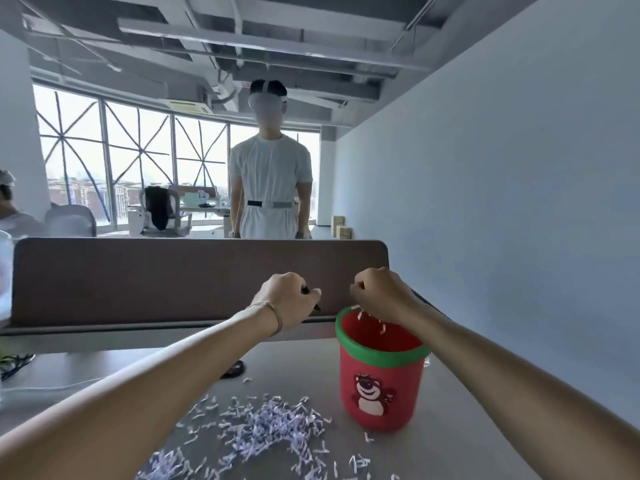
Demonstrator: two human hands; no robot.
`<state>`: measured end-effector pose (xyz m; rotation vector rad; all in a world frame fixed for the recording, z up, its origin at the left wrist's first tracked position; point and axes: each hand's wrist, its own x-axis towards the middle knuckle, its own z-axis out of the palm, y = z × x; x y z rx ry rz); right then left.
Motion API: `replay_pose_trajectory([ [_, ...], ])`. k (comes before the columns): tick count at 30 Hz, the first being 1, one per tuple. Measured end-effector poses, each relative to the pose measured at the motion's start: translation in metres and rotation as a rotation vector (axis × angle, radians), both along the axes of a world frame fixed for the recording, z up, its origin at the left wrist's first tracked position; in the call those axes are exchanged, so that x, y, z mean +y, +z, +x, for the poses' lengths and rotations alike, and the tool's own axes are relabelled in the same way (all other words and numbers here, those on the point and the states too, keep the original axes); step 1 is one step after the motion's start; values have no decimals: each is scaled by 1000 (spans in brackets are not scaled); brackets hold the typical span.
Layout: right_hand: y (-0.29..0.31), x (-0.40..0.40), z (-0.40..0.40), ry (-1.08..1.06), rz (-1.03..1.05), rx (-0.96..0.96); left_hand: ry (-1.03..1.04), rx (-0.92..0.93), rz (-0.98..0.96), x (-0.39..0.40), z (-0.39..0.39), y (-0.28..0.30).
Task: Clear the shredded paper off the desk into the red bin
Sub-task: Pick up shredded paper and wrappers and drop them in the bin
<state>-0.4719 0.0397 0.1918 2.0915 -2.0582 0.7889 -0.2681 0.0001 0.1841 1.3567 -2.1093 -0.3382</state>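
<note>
A red bin (381,386) with a green rim and a bear picture stands on the desk at the right. My right hand (379,292) hovers above its opening, fingers curled, and paper strips are falling from it into the bin. My left hand (289,299) is raised left of the bin, closed around a small dark object I cannot identify. A pile of pale shredded paper (263,434) lies on the desk in front of the bin, between my forearms.
A brown divider panel (173,278) runs along the desk's far edge. A person in white stands behind it. The white wall (519,202) borders the desk on the right. Dark cables (14,365) lie at the left, and a small dark object (235,368) sits mid-desk.
</note>
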Motion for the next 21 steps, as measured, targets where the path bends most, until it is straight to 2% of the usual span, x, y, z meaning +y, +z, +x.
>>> replay_pose_trajectory([
  [7, -26, -25, -19, 2, 159, 33, -64, 11, 10, -25, -47, -15],
  [11, -29, -25, -39, -25, 106, -31, -108, 53, -13, -33, -67, -18],
  [16, -30, -13, -57, -103, 113, 35, -150, 97, -19, -37, -87, -23],
  [21, -29, 7, -60, -107, 74, -1, -254, -62, 138, -30, -98, -33],
])
